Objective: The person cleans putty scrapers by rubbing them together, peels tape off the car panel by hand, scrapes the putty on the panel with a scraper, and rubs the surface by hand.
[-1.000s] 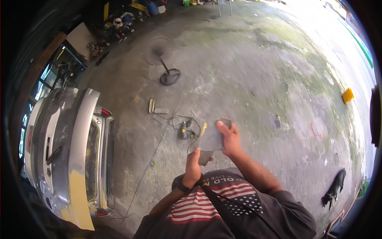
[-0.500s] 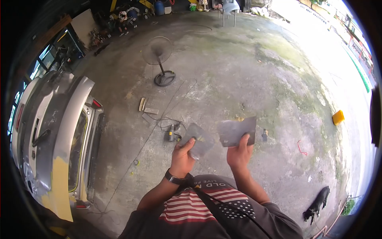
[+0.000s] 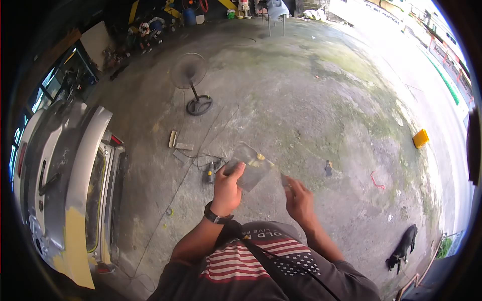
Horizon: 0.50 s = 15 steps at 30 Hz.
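Observation:
My left hand (image 3: 228, 189) is closed on a thin grey putty board (image 3: 248, 173), thumb on top. A lump of yellow putty (image 3: 260, 156) sits near its far corner, with more smeared beside it. Just to the right, my right hand (image 3: 299, 199) grips a grey putty spreader (image 3: 285, 181) turned nearly edge-on, so only a narrow, blurred part shows. The spreader is close to the board's right edge; whether they touch I cannot tell.
At left stands a silver car's rear (image 3: 75, 185) with yellow filler patches. A pedestal fan (image 3: 199, 105), power tool (image 3: 210, 175), cord and sanding blocks (image 3: 184, 146) are on the concrete. To the right are a yellow container (image 3: 420, 139) and a black dog (image 3: 402, 248).
The right hand has rotated, turning its spreader from flat to nearly edge-on and lower. The left hand's board has tilted, and the yellow lump now shows on it. The view has shifted slightly.

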Each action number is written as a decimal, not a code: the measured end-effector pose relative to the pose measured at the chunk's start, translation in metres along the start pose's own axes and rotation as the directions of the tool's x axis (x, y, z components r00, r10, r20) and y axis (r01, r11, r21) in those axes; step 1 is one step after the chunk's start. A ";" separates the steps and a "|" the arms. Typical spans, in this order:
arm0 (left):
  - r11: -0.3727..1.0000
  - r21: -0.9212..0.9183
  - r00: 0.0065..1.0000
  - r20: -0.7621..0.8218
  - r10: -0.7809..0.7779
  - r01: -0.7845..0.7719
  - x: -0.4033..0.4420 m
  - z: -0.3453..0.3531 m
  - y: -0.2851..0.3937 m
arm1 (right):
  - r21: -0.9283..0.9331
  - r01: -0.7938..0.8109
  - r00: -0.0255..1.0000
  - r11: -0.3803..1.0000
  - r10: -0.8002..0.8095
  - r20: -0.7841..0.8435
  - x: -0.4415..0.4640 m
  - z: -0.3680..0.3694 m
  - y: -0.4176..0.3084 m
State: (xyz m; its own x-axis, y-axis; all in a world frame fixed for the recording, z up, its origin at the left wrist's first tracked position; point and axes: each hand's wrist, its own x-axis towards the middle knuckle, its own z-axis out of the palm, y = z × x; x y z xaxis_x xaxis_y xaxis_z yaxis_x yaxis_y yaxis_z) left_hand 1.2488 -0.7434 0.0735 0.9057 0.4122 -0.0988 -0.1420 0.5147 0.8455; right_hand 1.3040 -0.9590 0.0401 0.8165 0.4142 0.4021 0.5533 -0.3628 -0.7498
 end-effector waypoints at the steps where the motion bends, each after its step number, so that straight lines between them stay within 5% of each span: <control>1: 0.988 0.147 0.994 -0.086 0.065 -0.051 0.002 0.001 0.000 | -0.064 -0.040 0.998 0.997 0.036 -0.054 -0.003 -0.002 0.002; 2: 0.977 0.140 0.978 -0.110 0.178 -0.162 0.000 0.021 -0.003 | -0.058 -0.051 0.996 0.997 0.047 -0.070 -0.005 -0.001 0.001; 4: 0.941 0.258 0.967 -0.070 0.244 -0.219 0.006 0.013 -0.022 | -0.156 0.191 0.970 0.969 -0.210 -0.119 -0.010 0.007 -0.009; 7: 0.865 0.408 0.951 0.032 0.306 -0.292 -0.004 0.026 -0.028 | -0.120 0.262 0.965 0.957 -0.262 0.018 -0.004 0.013 -0.030; 10: 0.703 0.544 0.885 0.199 0.422 -0.458 -0.012 0.043 -0.029 | -0.082 0.292 0.947 0.953 -0.300 -0.113 0.002 0.018 -0.031; 13: 0.662 0.624 0.909 0.252 0.332 -0.415 -0.011 0.041 -0.034 | -0.090 0.265 0.918 0.960 -0.280 -0.282 0.025 0.036 0.011; 14: 0.538 0.717 0.896 0.347 0.277 -0.444 -0.013 0.038 -0.039 | -0.132 0.004 0.977 0.991 -0.032 -0.212 0.046 0.057 0.069; 15: 0.411 0.735 0.841 0.448 0.304 -0.540 -0.016 0.046 -0.051 | -0.017 -0.149 0.929 0.989 0.134 -0.346 0.076 0.066 0.134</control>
State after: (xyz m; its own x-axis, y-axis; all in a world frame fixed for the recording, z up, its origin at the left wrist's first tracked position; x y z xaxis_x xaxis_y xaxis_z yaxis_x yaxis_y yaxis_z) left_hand 1.2595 -0.8107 0.0556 0.8975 0.1662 0.4086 -0.2535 -0.5636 0.7862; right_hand 1.4295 -0.9208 -0.0649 0.8893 0.0475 0.4548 0.4283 -0.4349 -0.7921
